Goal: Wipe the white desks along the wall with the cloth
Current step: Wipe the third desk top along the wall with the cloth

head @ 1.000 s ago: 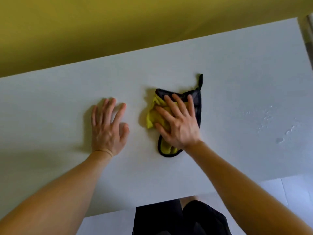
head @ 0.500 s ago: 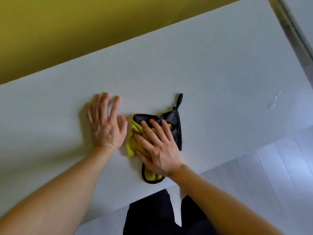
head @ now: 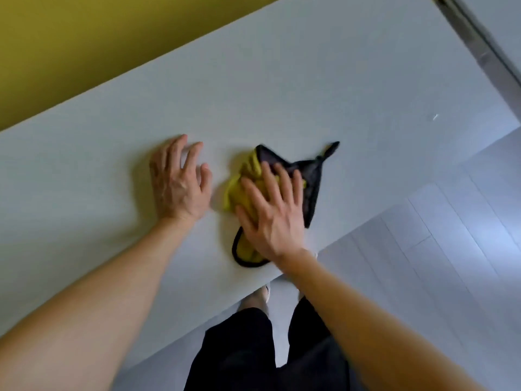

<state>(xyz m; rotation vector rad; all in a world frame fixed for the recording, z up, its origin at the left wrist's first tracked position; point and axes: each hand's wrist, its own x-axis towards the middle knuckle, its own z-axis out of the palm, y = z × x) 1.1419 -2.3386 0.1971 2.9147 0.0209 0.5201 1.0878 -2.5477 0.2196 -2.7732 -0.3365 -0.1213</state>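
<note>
Yellow, black-edged cloth [head: 309,180] lay crumpled on white desk [head: 310,80], close to near edge. Bare desktop ran back to yellow wall [head: 84,38] and right to dark gap [head: 479,49]. Small wet mark [head: 435,117] near right end. Right hand [head: 270,218] pressed cloth, fingers straight, spread. Left hand [head: 177,187] beside cloth, apart from it, palm on desk, fingers spread, slightly arched.

Brightness: we see soft, even daylight on the bench [head: 310,80].
Source: we judge it comes from the right, where the floor [head: 451,249] glows pale.
Shadows: we find soft ones left of the left hand [head: 180,184] and the cloth [head: 239,187].
Blur: we notice motion smear on the right hand [head: 270,213].
Edges: we see wide-angle stretch in the forearms [head: 112,292].
</note>
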